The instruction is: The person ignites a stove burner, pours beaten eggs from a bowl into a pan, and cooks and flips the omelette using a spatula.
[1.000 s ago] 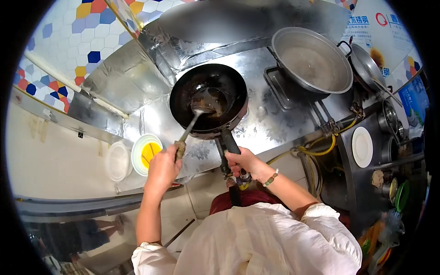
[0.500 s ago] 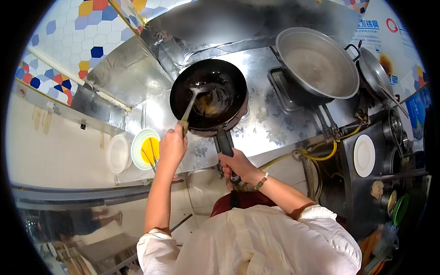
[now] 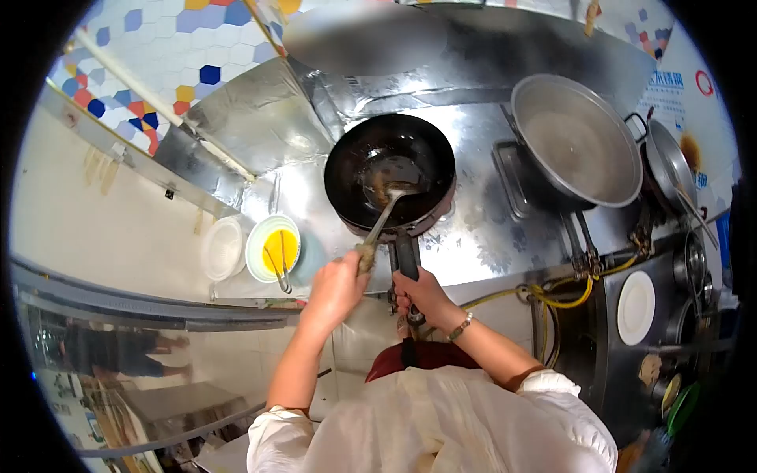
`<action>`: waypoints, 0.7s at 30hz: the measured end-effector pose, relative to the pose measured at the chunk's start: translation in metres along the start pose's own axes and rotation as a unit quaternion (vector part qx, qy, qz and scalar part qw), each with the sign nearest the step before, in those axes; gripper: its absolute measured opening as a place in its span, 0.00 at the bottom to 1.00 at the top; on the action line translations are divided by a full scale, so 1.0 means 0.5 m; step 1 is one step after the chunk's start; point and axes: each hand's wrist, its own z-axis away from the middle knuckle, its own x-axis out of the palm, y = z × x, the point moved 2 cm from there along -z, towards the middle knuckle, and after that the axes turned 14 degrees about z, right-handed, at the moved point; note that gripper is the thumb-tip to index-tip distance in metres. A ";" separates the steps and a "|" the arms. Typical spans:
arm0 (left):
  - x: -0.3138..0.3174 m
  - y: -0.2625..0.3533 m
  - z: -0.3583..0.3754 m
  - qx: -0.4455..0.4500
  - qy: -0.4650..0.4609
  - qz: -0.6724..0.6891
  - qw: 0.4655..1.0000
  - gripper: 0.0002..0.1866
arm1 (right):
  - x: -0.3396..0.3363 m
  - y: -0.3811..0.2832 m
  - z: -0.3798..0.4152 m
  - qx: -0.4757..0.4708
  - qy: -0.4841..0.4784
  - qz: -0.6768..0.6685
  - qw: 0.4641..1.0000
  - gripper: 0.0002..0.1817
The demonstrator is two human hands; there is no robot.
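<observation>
Left hand (image 3: 335, 290) gripping spatula (image 3: 384, 219), shaft slanting forward-right into wok (image 3: 347, 169); right hand (image 3: 427, 296) clamping wok handle (image 3: 406, 254); pale bowl (image 3: 252, 260) lying leftward, nearer left hand.

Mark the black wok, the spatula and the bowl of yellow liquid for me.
Black wok (image 3: 344, 172): head view, on the inner wall at its left side.
Spatula (image 3: 382, 221): head view, partway along the metal shaft.
Bowl of yellow liquid (image 3: 253, 253): head view, on the pale inner wall, left side.
</observation>
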 end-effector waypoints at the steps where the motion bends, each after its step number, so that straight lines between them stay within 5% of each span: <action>1: 0.012 -0.001 -0.022 0.008 0.009 -0.001 1.000 0.17 | 0.002 -0.005 -0.001 -0.004 -0.006 0.008 1.000 0.10; 8: 0.063 -0.009 -0.115 0.005 0.036 0.033 0.999 0.15 | 0.005 -0.009 0.008 0.026 0.015 0.014 0.999 0.11; 15: -0.048 0.001 0.008 0.050 -0.021 0.080 0.995 0.14 | 0.013 -0.032 0.018 0.032 -0.004 -0.015 0.999 0.10; 21: -0.095 -0.026 0.003 -0.047 -0.044 -0.048 0.997 0.15 | 0.011 -0.031 0.014 0.044 -0.011 -0.028 0.999 0.10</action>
